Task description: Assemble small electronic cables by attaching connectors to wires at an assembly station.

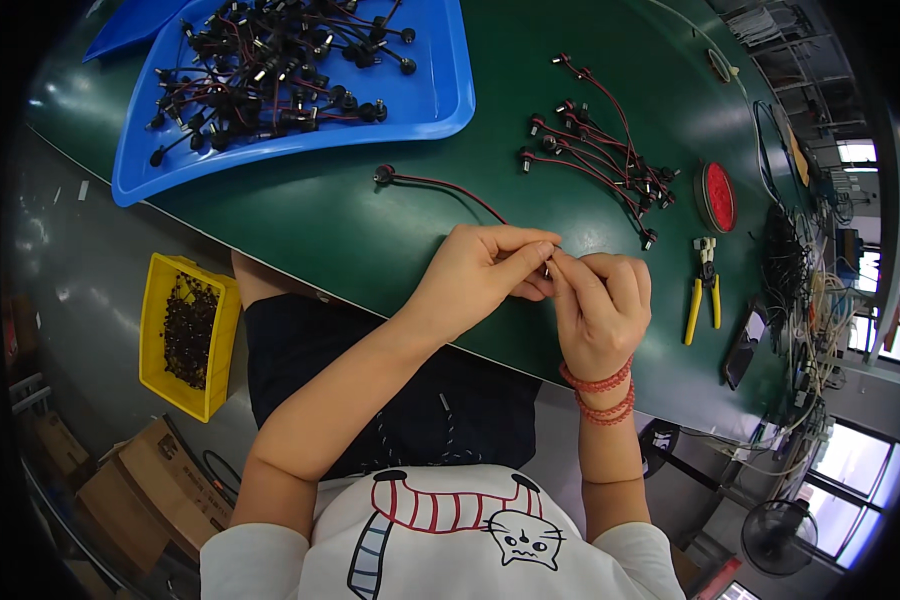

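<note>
My left hand (490,268) and my right hand (602,300) meet at the near edge of the green table, both pinching one end of a red-and-black wire lead (450,187). A small metallic tip shows between the fingertips; the rest of that end is hidden. The lead's other end, a round black connector, lies on the table to the left. Beyond my right hand lies a loose group of similar wire leads (595,150) with black and metal ends.
A blue tray (370,143) heaped with such leads stands at the far left. To the right are yellow-handled pliers (705,290), a round tin of red material (717,197), a dark flat object (745,345) and tangled cables (790,260). A yellow bin (220,345) of small dark pieces sits lower left.
</note>
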A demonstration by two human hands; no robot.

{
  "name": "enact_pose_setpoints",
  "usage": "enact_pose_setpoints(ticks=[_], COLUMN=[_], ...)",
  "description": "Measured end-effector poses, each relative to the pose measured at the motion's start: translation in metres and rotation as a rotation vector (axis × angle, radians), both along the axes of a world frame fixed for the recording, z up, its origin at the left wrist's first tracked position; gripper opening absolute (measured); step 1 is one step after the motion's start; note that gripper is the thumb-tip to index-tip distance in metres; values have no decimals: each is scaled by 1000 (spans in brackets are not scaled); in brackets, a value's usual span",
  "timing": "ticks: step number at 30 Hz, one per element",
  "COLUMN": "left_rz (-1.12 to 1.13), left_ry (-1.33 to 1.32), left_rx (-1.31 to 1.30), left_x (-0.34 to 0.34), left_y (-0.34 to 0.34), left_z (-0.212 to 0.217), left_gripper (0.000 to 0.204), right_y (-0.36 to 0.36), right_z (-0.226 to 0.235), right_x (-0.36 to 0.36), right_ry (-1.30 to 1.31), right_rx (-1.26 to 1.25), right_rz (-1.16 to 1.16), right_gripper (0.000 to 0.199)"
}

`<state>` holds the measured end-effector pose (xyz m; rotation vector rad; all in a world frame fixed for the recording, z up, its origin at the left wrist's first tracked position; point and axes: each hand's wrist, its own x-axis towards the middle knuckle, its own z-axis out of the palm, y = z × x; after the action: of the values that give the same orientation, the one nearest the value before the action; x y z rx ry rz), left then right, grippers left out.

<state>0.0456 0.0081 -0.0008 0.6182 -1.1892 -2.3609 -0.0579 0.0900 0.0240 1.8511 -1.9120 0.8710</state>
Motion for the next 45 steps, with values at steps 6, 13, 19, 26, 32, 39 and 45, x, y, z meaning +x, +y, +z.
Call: enact_pose_setpoints(ticks=[6, 13, 19, 26, 32, 39, 45], left_rz=[1, -21, -25, -25, -23, -18, -17], left_ry=[15, 22, 22, 9, 17, 32, 15], left_rx=[1, 13, 17, 15, 22, 36, 17], left_x=[1, 1, 1, 1, 2, 2, 1], left_y=[1, 0, 0, -1, -2, -1, -1], left_z=[-1, -2, -2, -2, 0, -1, -2], left_gripper=[22, 24, 24, 24, 24, 25, 24], right_y=[2, 4, 0, -1, 0, -1, -1], right_z=[-2, -1, -2, -1, -2, 1, -1], right_x=[-2, -4, -3, -3, -1, -4, -5], right_ry=[-234, -555, -313, -237, -322, -247, -251], right_rx=[-8, 45, 48, 53, 21, 40, 61], right_rz=[-4, -22, -24, 8, 0, 10, 29], right_gripper=[12, 8, 10, 11, 12, 12, 12])
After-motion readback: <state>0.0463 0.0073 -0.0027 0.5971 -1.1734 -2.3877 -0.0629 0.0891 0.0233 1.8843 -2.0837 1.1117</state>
